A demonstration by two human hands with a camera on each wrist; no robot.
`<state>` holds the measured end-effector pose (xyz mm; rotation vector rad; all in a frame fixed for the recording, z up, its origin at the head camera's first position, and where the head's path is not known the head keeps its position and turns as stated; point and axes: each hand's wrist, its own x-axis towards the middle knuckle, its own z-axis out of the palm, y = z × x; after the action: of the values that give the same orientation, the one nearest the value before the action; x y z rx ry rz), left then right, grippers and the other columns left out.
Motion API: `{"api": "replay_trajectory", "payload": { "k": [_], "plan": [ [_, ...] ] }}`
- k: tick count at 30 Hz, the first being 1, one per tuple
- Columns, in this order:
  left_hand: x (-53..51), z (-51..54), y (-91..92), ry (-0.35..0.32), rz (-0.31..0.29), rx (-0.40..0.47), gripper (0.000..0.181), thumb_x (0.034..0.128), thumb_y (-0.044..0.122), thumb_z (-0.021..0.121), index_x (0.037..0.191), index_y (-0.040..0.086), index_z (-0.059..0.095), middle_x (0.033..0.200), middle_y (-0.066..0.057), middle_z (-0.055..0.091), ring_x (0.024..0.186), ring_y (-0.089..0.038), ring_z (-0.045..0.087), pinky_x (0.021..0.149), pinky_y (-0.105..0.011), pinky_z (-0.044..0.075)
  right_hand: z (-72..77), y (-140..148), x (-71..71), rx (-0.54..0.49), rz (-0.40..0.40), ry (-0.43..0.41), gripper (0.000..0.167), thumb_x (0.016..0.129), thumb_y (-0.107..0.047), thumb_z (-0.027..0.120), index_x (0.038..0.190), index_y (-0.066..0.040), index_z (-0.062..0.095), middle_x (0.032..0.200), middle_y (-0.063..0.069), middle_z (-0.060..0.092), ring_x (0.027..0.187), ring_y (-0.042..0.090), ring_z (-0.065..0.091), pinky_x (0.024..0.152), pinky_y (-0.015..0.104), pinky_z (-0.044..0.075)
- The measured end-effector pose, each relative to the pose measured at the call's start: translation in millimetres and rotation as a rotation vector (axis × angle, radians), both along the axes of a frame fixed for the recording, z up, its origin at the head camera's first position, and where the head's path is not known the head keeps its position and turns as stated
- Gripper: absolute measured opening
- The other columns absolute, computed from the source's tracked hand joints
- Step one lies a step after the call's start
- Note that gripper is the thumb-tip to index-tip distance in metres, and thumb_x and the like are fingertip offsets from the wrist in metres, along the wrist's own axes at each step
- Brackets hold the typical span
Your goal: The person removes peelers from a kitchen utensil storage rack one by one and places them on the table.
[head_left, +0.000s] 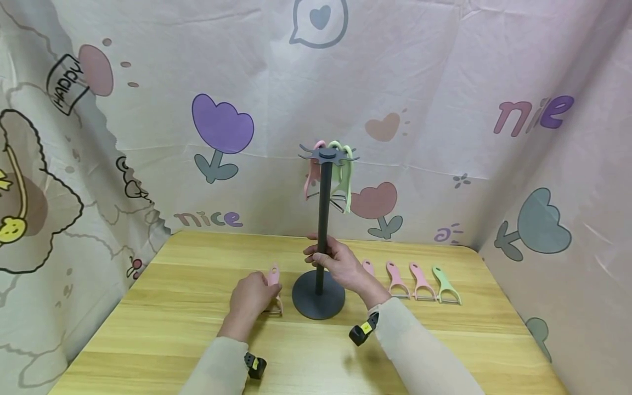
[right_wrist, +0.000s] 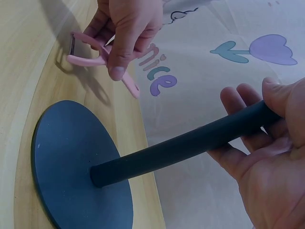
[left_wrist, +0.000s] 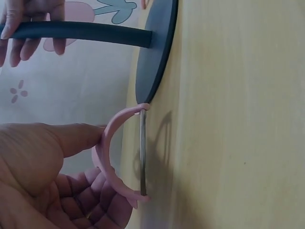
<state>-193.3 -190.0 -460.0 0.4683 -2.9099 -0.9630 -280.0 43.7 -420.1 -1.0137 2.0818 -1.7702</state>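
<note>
A dark stand with a round base (head_left: 318, 307) rises to a hooked top (head_left: 328, 156), where pink and green peelers (head_left: 348, 181) hang. My left hand (head_left: 250, 299) pinches a pink peeler (head_left: 274, 274) left of the base; in the left wrist view the thumb and fingers grip the pink peeler (left_wrist: 106, 157) by its frame, blade toward the table. My right hand (head_left: 343, 266) holds the pole (head_left: 323, 219) with thumb and fingers around it. From the right wrist view, the pole (right_wrist: 181, 149) lies between the right hand's (right_wrist: 271, 138) thumb and fingers.
To the right of the stand, pink peelers (head_left: 417, 274) and one green peeler (head_left: 444, 282) lie in a row on the wooden table (head_left: 306, 362). A patterned cloth (head_left: 424, 66) hangs behind the table and at both sides.
</note>
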Motion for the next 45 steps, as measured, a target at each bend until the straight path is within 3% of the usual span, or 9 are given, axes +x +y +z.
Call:
{"api": "replay_trajectory", "payload": {
  "k": [8,13,20,27,35,45],
  "plan": [
    [-13.2,-3.3,-0.3,0.004,-0.015,-0.061,0.033,0.0924,0.034,0.075,0.087,0.002,0.068,0.077,-0.011,0.065,0.067,-0.027,0.058,0.057,-0.037,0.045,1.0,1,0.7,-0.012,0.002,-0.003,0.044,0.108,-0.004,0.057,0.151,-0.006,0.050,0.130,0.032,0.065,0.115,0.041,0.072,0.102,0.048,0.059],
    [-22.3,-3.9,-3.1,-0.030,-0.004,-0.078,0.032,0.0912,0.032,0.075,0.089,0.001,0.069,0.080,-0.013,0.067,0.069,-0.029,0.059,0.058,-0.040,0.047,1.0,1,1.7,-0.016,0.013,0.000,0.044,0.108,-0.003,0.056,0.152,-0.006,0.049,0.131,0.033,0.065,0.116,0.043,0.071,0.102,0.049,0.058],
    [-36.5,-4.0,-6.2,-0.024,0.012,-0.089,0.028,0.0912,0.029,0.074,0.078,0.005,0.067,0.077,-0.012,0.068,0.068,-0.028,0.059,0.057,-0.039,0.047,1.4,0,2.2,-0.020,0.016,-0.008,0.045,0.108,-0.002,0.056,0.152,-0.006,0.049,0.132,0.034,0.064,0.117,0.045,0.070,0.102,0.049,0.058],
    [-51.5,-5.4,-7.5,-0.034,-0.015,-0.123,0.030,0.0922,0.028,0.074,0.072,0.007,0.066,0.076,-0.010,0.068,0.068,-0.027,0.060,0.058,-0.040,0.050,0.9,-1,1.5,-0.009,0.013,0.004,0.045,0.108,-0.003,0.056,0.152,-0.004,0.048,0.130,0.030,0.066,0.116,0.041,0.072,0.102,0.050,0.058],
    [-58.4,-9.2,-6.5,-0.057,-0.037,-0.145,0.033,0.0958,0.030,0.073,0.073,0.007,0.067,0.073,-0.009,0.067,0.067,-0.026,0.061,0.058,-0.038,0.050,0.7,-1,1.0,-0.003,0.015,0.007,0.044,0.109,-0.005,0.056,0.152,-0.006,0.048,0.130,0.027,0.067,0.116,0.040,0.072,0.103,0.047,0.058],
    [-67.2,-15.0,-8.1,-0.027,-0.039,-0.140,0.035,0.0976,0.032,0.075,0.077,0.005,0.070,0.074,-0.008,0.067,0.066,-0.023,0.058,0.059,-0.036,0.049,0.1,0,1.3,0.011,-0.002,0.004,0.045,0.109,-0.006,0.057,0.153,-0.008,0.049,0.130,0.025,0.068,0.115,0.032,0.073,0.102,0.040,0.059]
  ]
}}
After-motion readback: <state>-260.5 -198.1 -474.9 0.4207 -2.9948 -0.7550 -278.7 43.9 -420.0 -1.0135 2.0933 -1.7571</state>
